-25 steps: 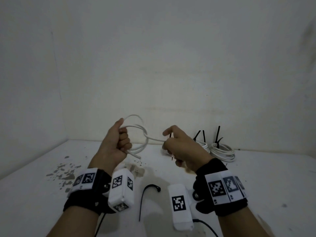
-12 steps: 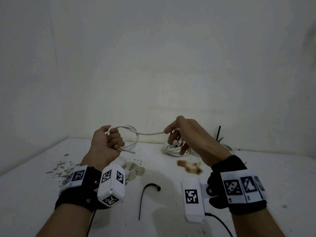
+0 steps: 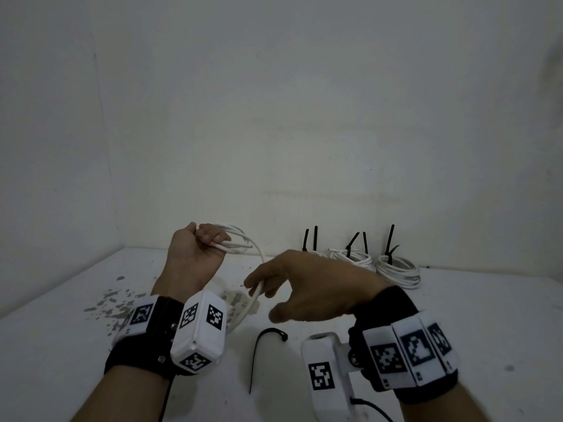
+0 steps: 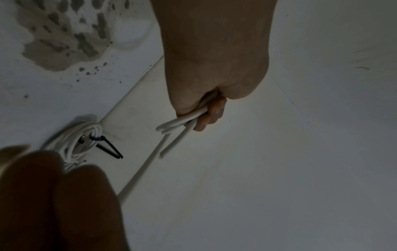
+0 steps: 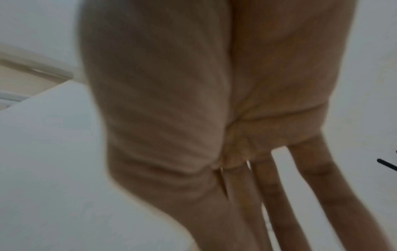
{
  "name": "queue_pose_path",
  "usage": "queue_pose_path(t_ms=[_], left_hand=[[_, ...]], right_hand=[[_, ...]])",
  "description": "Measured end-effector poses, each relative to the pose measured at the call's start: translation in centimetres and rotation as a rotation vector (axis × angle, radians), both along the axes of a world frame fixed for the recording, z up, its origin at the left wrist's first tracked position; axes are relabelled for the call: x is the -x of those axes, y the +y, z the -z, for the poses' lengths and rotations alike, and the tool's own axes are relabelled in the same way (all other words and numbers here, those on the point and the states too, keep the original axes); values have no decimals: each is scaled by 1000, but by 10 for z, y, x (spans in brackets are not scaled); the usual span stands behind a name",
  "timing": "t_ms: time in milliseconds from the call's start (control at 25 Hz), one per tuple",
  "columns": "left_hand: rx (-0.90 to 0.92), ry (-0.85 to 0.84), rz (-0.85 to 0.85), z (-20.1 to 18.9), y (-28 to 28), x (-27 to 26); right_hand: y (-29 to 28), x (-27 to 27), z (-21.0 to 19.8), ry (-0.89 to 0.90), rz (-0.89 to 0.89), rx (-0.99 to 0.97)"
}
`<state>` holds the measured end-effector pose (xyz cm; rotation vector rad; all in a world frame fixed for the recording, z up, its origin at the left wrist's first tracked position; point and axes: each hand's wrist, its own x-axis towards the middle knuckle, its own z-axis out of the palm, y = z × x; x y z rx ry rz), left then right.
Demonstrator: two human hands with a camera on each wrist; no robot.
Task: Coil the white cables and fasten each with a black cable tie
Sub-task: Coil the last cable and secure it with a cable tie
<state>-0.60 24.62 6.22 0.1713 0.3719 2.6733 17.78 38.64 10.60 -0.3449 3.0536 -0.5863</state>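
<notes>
Bare white walls (image 3: 274, 86), stained white tabletop (image 3: 54, 360), dim light

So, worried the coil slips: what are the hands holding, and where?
Left hand grips the white cable by its gathered loops; its loose strand crosses the right hand, grip unclear.

Right hand (image 3: 310, 287) slid down the white cable (image 3: 234, 245).

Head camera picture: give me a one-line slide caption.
Left hand grips a half-wound white cable, its tail running through the right hand near a black cable tie.
</notes>
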Motion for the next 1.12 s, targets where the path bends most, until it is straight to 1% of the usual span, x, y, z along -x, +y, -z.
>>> queue_pose_path(t_ms=[80, 120, 160, 240, 360, 440, 560, 680, 760, 840, 920, 1000, 1080, 1120], left_hand=[[-39, -2, -20, -2, 2, -3], [-52, 5, -34, -3, 2, -4], [-61, 12, -48, -3, 2, -3], [-73, 20, -52, -3, -1, -2], [-77, 24, -41, -3, -3, -1], [-33, 44, -50, -4, -1, -5], [149, 140, -34, -8, 12, -16], [480, 269, -26, -10, 27, -33], [725, 390, -4, -8, 32, -44], [886, 505, 60, -6, 36, -55], [944, 584, 108, -6, 40, -64], [990, 637, 139, -9, 43, -73], [1021, 665, 159, -11, 45, -78], [1032, 673, 164, -11, 46, -78]], right_hand=[[-3, 6, 5, 144, 21, 139], [-4, 9, 9, 214, 42, 156], [-5, 13, 12, 265, 62, 132], [-6, 18, 17, 329, 91, 96], [0, 22, 15, 398, 120, 203], [6, 25, 14, 441, 161, 246], [1, 27, 15, 423, 125, 374], [-5, 29, 17, 394, 113, 509], [-1, 28, 15, 364, 157, 688], [4, 24, 13, 289, 169, 862], [7, 21, 13, 242, 183, 950], [10, 22, 15, 238, 226, 991], [14, 22, 16, 263, 253, 989], [17, 22, 16, 296, 276, 956]])
